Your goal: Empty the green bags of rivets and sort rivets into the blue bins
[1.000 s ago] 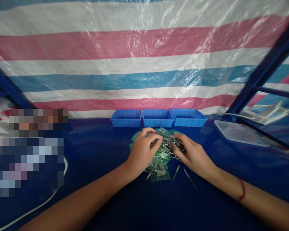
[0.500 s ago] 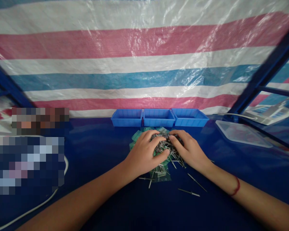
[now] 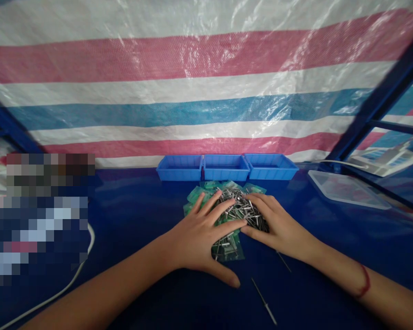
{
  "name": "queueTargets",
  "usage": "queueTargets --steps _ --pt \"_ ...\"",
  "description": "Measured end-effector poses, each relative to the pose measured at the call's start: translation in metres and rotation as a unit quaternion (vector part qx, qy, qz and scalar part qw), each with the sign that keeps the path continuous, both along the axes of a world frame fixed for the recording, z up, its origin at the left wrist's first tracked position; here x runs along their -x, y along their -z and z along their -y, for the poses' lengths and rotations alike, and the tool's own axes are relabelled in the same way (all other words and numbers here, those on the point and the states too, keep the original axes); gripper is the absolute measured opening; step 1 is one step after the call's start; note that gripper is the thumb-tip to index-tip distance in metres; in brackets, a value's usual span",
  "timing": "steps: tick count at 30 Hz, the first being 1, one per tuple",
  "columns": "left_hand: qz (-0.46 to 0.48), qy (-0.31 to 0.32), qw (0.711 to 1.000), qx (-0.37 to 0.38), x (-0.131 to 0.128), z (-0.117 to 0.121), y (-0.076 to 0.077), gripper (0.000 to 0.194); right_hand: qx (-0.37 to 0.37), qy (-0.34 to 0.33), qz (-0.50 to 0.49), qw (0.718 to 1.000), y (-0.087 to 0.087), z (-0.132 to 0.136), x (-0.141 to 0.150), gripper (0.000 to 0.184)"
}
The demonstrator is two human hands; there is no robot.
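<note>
"Where are the metal rivets [image 3: 244, 210]?"

"In a heap at the middle of the blue desk [image 3: 134, 201], on top of green plastic packets [image 3: 195, 194] that poke out on the far side, the left and the near side."

"And your hands?"

"My left hand [image 3: 196, 238] is spread wide, thumb well out toward me, its fingertips over the left side of the heap. My right hand [image 3: 277, 224] curves round the right side, its thumb and fingers parted."

"Do any lie loose?"

"One loose rivet [image 3: 265, 305] is on the near side, well apart from the rest. Another pokes out from beneath my right hand."

"What's farther out?"

"Three blue bins [image 3: 226, 175] in a row just beyond the packets, a flat translucent plastic piece [image 3: 346, 189] to their right, a white cable [image 3: 76, 278] at left, and a striped sheet [image 3: 192, 112] behind everything."
</note>
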State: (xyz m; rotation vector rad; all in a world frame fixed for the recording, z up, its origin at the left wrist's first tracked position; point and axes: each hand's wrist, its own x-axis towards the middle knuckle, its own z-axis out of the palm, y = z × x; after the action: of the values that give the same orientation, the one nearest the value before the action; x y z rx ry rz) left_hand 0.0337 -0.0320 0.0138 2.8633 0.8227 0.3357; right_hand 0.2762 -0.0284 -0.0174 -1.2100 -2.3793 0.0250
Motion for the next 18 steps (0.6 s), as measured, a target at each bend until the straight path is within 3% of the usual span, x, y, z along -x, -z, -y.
queueTargets --steps 6,10,13,18 --pt "0.014 -0.049 0.998 -0.042 -0.010 0.002 0.013 0.067 0.021 0.005 -0.035 0.999 -0.003 -0.001 0.004 0.044" --pt "0.037 -0.062 0.995 -0.073 -0.013 0.006 0.011 0.049 0.020 0.015 -0.046 0.999 -0.004 -0.001 0.003 0.032" --pt "0.074 -0.002 0.992 -0.098 -0.015 0.009 0.005 0.047 0.010 0.017 -0.047 0.999 -0.004 -0.002 0.003 0.027" --pt "0.127 0.194 0.969 -0.083 -0.018 0.013 -0.001 0.052 -0.002 0.038 -0.069 0.997 -0.003 -0.004 0.004 0.024"
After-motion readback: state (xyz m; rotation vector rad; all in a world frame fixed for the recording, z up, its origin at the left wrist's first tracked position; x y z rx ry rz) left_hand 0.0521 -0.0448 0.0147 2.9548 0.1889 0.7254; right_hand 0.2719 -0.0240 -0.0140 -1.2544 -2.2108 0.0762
